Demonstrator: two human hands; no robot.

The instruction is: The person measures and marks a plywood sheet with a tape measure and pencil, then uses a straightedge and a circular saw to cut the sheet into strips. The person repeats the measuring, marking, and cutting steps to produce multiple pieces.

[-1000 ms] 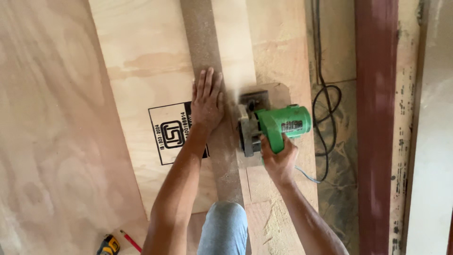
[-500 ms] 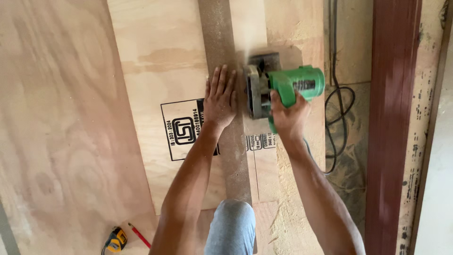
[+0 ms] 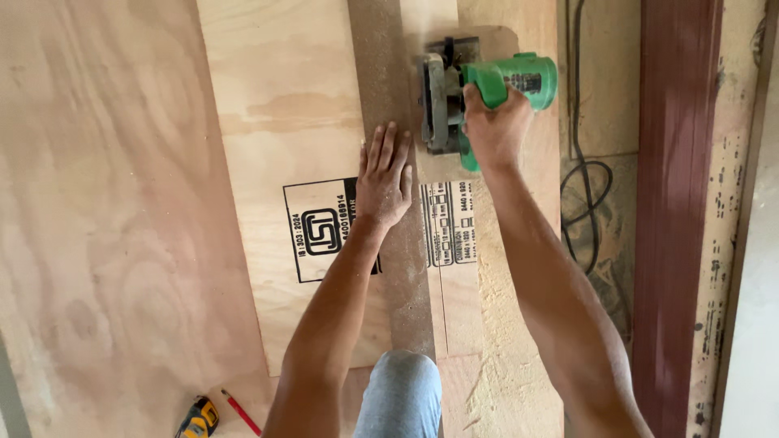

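- The floor here is covered with big plywood sheets (image 3: 105, 243), and on top of them lies a smaller, paler plywood panel (image 3: 284, 122) with a black printed stamp.
- A green circular saw (image 3: 479, 93) stands on the upper right part of this panel, just beside a long brown strip (image 3: 381, 81) that runs along the panel, away from the person.
- The right hand (image 3: 491, 130) is clenched around the green handle of the saw (the grip looks firm and full).
- The left hand (image 3: 385, 174) holds nothing; it lies flat with spread fingers on the strip and the panel, to the left of the saw and a little nearer to the person.
- The saw blade side faces the strip. The motor body has its long axis across, pointing to the right; the base plate points away from the person, along the strip.
- A risk, as I judge it: the flat hand is near the blade side, so a slip of the strip or a kick of the saw could bring them together.
- The black cable (image 3: 580, 195) lies in loops on the right and could catch.
- Further out are sawdust (image 3: 503, 341), a dark red beam (image 3: 677, 219), the person's knee (image 3: 399, 393), a yellow tape measure (image 3: 197, 418) and a red pencil (image 3: 241, 412).
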